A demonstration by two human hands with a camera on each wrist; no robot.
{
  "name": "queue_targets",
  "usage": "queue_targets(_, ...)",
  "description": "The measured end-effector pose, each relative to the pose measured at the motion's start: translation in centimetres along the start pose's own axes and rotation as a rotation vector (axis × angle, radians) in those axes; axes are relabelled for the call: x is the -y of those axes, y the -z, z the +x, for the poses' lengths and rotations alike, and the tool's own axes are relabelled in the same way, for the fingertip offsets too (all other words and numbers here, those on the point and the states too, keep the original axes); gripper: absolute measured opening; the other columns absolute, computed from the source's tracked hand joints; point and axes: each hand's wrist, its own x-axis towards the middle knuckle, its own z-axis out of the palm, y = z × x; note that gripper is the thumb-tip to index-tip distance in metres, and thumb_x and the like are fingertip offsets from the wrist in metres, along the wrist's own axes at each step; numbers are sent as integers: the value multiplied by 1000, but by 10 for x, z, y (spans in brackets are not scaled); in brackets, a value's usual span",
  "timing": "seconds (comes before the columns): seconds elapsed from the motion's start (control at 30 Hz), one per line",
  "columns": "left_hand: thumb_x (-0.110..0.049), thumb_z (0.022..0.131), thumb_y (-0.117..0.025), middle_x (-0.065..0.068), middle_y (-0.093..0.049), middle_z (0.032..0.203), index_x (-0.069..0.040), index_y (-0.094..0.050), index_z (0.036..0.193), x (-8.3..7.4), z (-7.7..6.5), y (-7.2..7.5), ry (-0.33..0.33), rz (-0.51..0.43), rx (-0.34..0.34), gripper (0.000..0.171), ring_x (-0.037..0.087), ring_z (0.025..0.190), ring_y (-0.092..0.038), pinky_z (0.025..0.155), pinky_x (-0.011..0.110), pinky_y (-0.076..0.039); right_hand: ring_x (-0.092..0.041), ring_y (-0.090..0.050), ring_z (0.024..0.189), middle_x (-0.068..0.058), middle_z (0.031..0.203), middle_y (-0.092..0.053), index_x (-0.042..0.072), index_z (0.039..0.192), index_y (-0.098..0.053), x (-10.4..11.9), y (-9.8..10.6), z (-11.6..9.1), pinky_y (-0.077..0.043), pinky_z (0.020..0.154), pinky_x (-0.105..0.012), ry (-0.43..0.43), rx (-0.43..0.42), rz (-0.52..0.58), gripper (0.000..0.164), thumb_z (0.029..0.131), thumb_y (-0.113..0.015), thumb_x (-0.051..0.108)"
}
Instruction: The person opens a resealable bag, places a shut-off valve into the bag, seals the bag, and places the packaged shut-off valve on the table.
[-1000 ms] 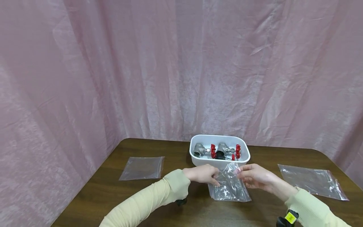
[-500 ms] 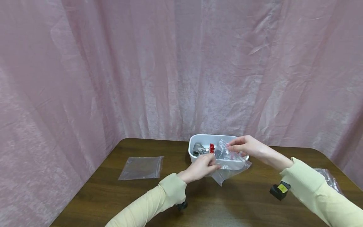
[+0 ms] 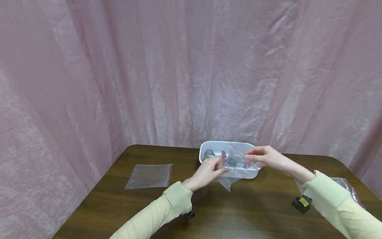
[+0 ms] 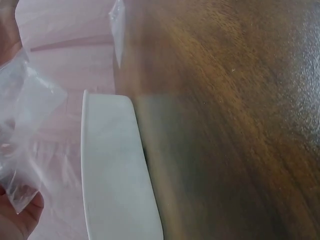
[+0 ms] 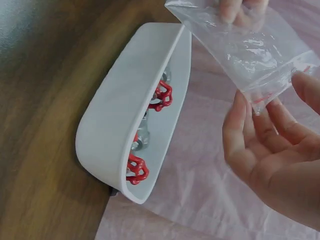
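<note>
A clear zip bag (image 3: 234, 156) with a red line along its mouth is held up over the near side of the white tray (image 3: 253, 174). My left hand (image 3: 207, 172) pinches the bag's lower left part. The right hand (image 3: 270, 159) holds its zip end between thumb and fingers, shown closely in the right wrist view, where the bag (image 5: 255, 50) looks flat and thin. Metal valves with red handwheels (image 5: 137, 169) lie in the tray, partly seen through the film in the head view.
A second clear zip bag (image 3: 149, 176) lies flat on the brown wooden table (image 3: 238, 212) at the left. Another clear bag (image 3: 343, 182) lies at the right, partly behind the right sleeve. A pink curtain (image 3: 191, 73) hangs behind the table.
Both hands have lifted the bag from the table in front of the tray up over the tray. In the last half second it has turned, its zip end now slanting beside the right hand.
</note>
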Motion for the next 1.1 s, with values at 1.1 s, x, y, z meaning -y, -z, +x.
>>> queue_targets(1.1, -37, 82, -66, 5, -47, 101, -3, -50, 109, -55, 61, 65, -556, 602, -11, 47, 18, 84, -44, 68, 22, -39, -14, -51, 65, -2, 73, -64, 3, 86, -68, 17, -3, 14, -44, 56, -28, 151, -143, -304, 14, 85, -65, 16)
